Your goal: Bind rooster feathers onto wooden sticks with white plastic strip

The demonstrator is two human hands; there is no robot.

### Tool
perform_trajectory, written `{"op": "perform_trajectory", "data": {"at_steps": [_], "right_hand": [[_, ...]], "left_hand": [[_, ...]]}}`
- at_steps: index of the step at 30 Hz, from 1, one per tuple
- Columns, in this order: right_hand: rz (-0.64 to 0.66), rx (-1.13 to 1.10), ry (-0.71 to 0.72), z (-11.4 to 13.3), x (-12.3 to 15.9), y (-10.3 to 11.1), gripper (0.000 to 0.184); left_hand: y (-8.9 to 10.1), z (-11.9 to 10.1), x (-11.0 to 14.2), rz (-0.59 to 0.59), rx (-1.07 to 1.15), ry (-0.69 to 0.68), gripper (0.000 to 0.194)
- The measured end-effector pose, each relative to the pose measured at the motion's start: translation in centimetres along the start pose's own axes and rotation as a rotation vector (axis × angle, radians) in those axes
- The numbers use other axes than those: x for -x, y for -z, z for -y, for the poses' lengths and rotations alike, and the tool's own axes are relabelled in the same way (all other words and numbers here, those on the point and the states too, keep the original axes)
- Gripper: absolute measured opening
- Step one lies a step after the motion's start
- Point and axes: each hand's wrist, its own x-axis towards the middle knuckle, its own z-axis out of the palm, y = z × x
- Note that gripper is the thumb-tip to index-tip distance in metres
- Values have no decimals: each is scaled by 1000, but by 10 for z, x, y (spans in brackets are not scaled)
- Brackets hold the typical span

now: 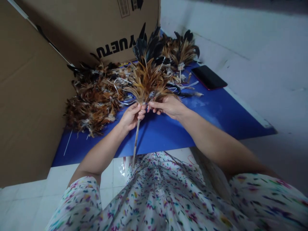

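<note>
My left hand (133,115) is closed around the top of a thin wooden stick (136,141), just under a fan of brown and black feathers (146,77). The stick slants down past the table's front edge. Close beside it, my right hand (168,107) pinches the base of some brown feathers (163,91), with a bit of something reddish at the fingertips. Whether those feathers are fixed to the stick I cannot tell. A big heap of loose brown feathers (93,96) lies to the left of my hands.
Behind stands another feather bundle (180,53) with a pale stem. A dark tablet or phone (209,77) lies at the right on the blue table (163,134). Cardboard (31,96) walls off the left and back; a pale wall (252,64) borders the right.
</note>
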Motion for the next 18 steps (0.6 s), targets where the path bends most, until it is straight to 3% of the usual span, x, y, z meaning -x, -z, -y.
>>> {"op": "perform_trajectory", "data": {"at_steps": [7, 18], "right_hand": [[5, 19, 42, -1, -1, -1, 45], [29, 30, 71, -3, -1, -2, 38]], "left_hand": [[3, 2, 1, 64, -24, -2, 15], [6, 5, 0, 49, -93, 26, 13]]}}
